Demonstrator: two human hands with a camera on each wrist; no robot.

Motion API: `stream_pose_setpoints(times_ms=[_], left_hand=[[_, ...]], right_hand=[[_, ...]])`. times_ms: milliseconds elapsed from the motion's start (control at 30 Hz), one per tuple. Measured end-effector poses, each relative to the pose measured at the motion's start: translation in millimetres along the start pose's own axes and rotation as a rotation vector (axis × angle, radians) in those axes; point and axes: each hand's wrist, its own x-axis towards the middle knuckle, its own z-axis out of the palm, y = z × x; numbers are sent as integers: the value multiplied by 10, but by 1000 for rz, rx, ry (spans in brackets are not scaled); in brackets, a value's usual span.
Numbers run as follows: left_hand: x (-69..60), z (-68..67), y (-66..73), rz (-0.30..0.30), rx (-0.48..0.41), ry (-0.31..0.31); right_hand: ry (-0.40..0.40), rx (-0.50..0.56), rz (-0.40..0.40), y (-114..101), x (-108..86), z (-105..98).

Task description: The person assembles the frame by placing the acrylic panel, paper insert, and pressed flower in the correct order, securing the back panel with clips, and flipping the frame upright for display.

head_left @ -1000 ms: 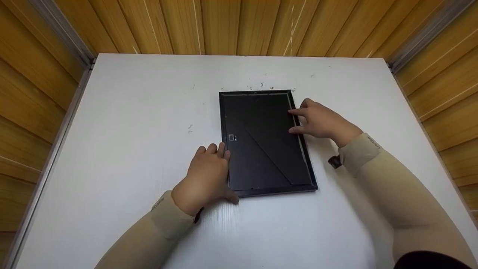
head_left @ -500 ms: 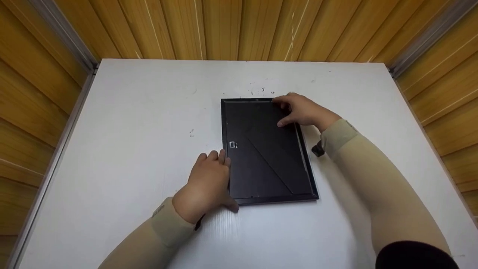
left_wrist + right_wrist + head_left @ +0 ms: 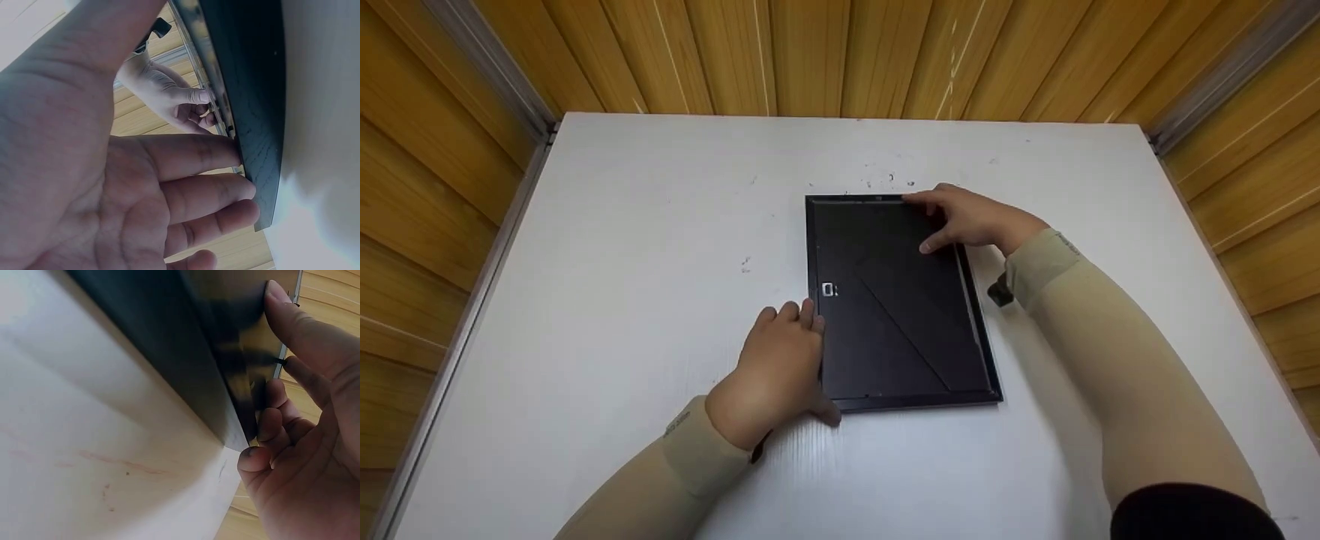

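Against the frame (image 3: 877, 330), left and right fingers (image 3: 205, 197) (image 3: 306, 334) seemingly rest, parted.

You can read no word, number or brand for certain here. Your left sleeve (image 3: 652, 476) carries a short line of small dark lettering (image 3: 677, 422) slanting along the outer edge of its cuff, and your right sleeve (image 3: 1125, 352) carries a similar printed line (image 3: 1067, 241) at the far edge of its cuff, both too small and blurred for you to make out. The dark marks (image 3: 891, 178) on the white table (image 3: 660, 225) are scattered specks and curls, and you cannot tell whether any is a written sign.
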Motion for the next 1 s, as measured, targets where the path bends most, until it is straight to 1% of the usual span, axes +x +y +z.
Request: stream_pose_setpoints(times_ms=[200, 367, 467, 667, 767, 867, 1000], left_hand=[[2, -1, 5, 0, 8, 10], [-4, -12, 9, 0, -11, 4], [-7, -18, 9, 0, -20, 0], [-13, -14, 8, 4, -7, -1], [-16, -12, 9, 5, -5, 2], [-8, -9, -2, 4, -8, 2], [2, 4, -31, 0, -23, 6]], right_hand=[[6, 16, -4, -12, -2, -8], [3, 15, -6, 7, 7, -9], [-13, -11, 1, 19, 12, -6], [-67, -103, 5, -30, -22, -25], [-82, -137, 22, -47, -25, -27], [-78, -152, 40, -61, -16, -21], [-44, -138, 40, -82, 15, 24]])
